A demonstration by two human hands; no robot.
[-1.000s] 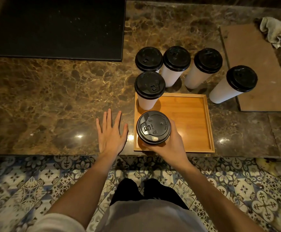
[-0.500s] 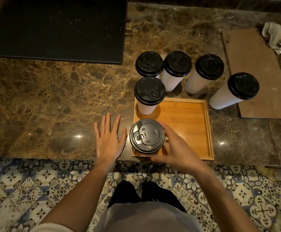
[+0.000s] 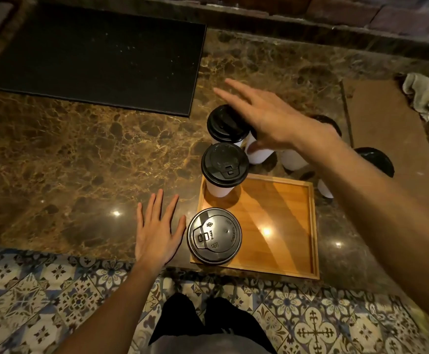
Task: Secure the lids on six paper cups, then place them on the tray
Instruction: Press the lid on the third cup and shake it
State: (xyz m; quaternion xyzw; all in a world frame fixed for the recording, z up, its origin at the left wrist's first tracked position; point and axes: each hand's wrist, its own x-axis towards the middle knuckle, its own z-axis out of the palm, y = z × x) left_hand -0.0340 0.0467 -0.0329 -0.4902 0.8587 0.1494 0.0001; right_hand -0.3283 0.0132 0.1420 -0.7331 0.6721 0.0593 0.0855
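— Reaching out over the far cups, the right grip (image 3: 262,121) was spread wide, fingers loose and holding nothing. The left grip (image 3: 157,231) lay flat and empty on the bench (image 3: 80,162), just beside the tray (image 3: 285,226).

— And the cups themselves?

— Two stood on the tray: the near cup (image 3: 214,236) right next to the left grip, and the second cup (image 3: 225,166) behind it at the tray's far corner, a little short of the right grip. Four others waited on the bench beyond the tray. The back-left cup (image 3: 225,122) sat under the right grip's fingertips; a half-hidden cup (image 3: 258,154) stood below its palm; the remaining two, a third cup (image 3: 292,159) and the outermost cup (image 3: 374,162), showed on either side of the forearm.

— How would one handle?

— Paper walls, so I judged them light and easily crushed; whether any held liquid, I could not tell. The lids looked seated, yet a lid can pop if lifted by its rim. A gentle wrap around the upper wall, just under the lid, seemed the safest hold. Tall and narrow, they would tip readily if knocked.
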